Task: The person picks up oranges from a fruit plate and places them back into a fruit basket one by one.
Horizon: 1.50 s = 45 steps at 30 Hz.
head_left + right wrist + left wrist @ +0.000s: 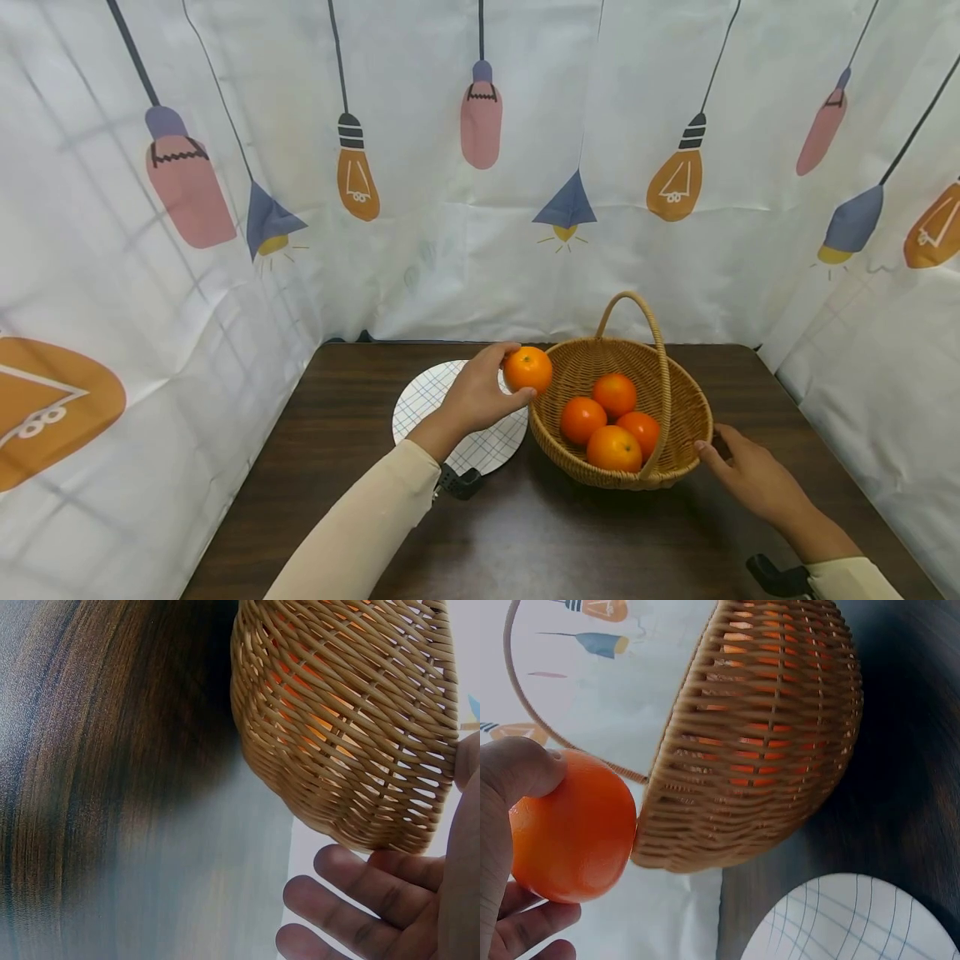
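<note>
My left hand [480, 390] holds an orange [527, 370] between thumb and fingers, at the left rim of a wicker basket [686, 412]. In the left wrist view the held orange [577, 825] is level with the basket's rim, outside the wall. Several more oranges [615, 448] lie inside the basket, under its arched handle [663, 358]. At the basket's right side my right hand [761, 479] pinches the rim, thumb on top and index finger against the outer wall. Its other fingers [337, 911] spread away from the weave in the right wrist view.
A white round plate [480, 450] with a blue grid pattern lies left of the basket, partly under my left forearm. Both rest on a dark wood-grain table [540, 542]. A white curtain [420, 275] printed with lamps encloses the back and sides.
</note>
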Tool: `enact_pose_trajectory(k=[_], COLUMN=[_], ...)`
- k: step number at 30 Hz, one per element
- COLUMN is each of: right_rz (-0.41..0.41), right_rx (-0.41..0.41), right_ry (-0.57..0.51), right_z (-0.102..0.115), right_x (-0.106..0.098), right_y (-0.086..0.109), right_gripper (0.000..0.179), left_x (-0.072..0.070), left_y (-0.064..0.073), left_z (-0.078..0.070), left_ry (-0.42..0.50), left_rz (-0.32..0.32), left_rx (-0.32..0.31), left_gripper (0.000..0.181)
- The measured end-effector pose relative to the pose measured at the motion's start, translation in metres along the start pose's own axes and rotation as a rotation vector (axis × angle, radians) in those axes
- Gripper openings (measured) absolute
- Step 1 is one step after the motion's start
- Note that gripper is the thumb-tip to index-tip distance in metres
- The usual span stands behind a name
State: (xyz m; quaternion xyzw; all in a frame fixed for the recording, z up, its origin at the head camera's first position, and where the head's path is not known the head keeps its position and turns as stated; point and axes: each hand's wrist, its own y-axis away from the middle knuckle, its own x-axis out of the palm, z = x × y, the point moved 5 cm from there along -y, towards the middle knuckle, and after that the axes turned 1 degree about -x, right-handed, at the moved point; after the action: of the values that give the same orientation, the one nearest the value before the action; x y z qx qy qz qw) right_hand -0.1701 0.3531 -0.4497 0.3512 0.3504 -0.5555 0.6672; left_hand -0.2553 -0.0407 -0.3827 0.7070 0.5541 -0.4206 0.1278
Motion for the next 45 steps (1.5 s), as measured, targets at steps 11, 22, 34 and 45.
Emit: enact_pose_trajectory(k=[11, 22, 34, 45], right_rz=[0.004, -0.012, -0.027, -0.020], right_rx=[0.005, -0.006, -0.019, -0.015], right_ry=[-0.003, -0.005, -0.016, -0.009], right_z=[0.000, 0.000, 0.002, 0.001], right_x=[0.001, 0.001, 0.001, 0.000], right_y=[0.001, 0.000, 0.001, 0.001], right_gripper=[0.077, 0.076, 0.074, 0.074], left_x=[0.016, 0.033, 0.043, 0.046], left_y=[-0.006, -0.007, -0.007, -0.005], left_z=[-0.019, -0.024, -0.025, -0.029], left_ry=[-0.021, -0.064, -0.150, -0.218], left_rz=[0.028, 0.074, 0.083, 0.086], left_rx=[0.033, 0.033, 0.114, 0.151], left_gripper=[0.069, 0.068, 0.066, 0.051])
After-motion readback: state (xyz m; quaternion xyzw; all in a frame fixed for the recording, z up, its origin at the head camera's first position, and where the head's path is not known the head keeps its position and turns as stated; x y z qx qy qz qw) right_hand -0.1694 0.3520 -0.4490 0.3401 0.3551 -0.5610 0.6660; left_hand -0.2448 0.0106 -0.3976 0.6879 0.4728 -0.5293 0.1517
